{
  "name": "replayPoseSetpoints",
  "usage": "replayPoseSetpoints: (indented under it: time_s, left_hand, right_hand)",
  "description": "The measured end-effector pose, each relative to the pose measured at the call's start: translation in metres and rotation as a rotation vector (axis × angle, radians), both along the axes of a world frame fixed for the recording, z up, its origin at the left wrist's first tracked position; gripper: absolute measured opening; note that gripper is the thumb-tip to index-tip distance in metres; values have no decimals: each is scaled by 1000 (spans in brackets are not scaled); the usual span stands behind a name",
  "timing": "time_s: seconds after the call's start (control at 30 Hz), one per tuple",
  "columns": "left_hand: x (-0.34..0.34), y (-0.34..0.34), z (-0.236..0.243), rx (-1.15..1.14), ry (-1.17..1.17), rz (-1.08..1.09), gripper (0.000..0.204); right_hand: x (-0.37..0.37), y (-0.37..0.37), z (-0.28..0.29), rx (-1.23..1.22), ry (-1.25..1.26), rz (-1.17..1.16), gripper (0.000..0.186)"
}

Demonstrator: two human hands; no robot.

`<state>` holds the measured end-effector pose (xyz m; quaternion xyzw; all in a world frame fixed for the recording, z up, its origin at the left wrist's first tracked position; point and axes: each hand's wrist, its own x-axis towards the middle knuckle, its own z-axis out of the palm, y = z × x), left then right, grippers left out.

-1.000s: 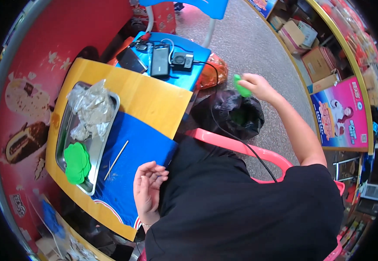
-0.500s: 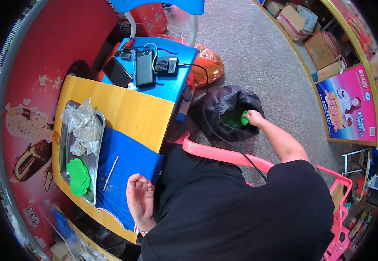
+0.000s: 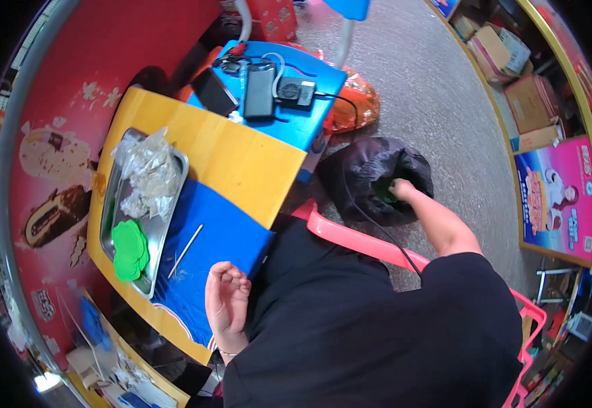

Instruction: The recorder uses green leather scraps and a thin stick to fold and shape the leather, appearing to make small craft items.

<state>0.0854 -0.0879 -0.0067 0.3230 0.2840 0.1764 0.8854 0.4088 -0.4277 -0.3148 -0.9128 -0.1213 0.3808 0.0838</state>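
Note:
My right hand (image 3: pixel 403 191) reaches into a black plastic bag (image 3: pixel 350 173) on the floor, its fingertips hidden in the dark opening; I cannot tell whether anything is in them. My left hand (image 3: pixel 228 296) rests empty near my lap, palm up with loosely curled fingers, beside the edge of a blue cloth (image 3: pixel 235 241) on the yellow board (image 3: pixel 228 163). On that board a steel tray (image 3: pixel 157 275) holds a pile of green flat pieces (image 3: pixel 129 248) and crumpled clear plastic (image 3: pixel 148 170). A thin wooden stick (image 3: pixel 186 250) lies on the cloth.
A blue chair (image 3: pixel 299 126) carries black devices (image 3: pixel 260 92) with cables, one trailing across the bag. An orange bag (image 3: pixel 357 102) lies beyond. The pink chair (image 3: pixel 357 241) surrounds me. A red panel (image 3: pixel 64 102) stands left, shelving with boxes (image 3: pixel 527 102) right.
My right hand has moved down from above the black bag into it with a green piece, which is now out of sight. My left hand stays near my lap.

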Motion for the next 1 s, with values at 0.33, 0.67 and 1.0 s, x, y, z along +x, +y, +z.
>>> replayPoseSetpoints:
  time_s: [0.33, 0.67, 1.0]
  left_hand:
    - [-30, 33, -9, -111, -95, -7, 27]
    - [-70, 54, 14, -164, -190, 268, 19]
    - [-97, 62, 14, -115, -213, 403, 17]
  right_hand:
    - [44, 123, 287, 281, 381, 183, 17]
    - [-175, 474, 342, 1255, 9, 1069, 10]
    - [-268, 603, 282, 1031, -294, 1468, 12]
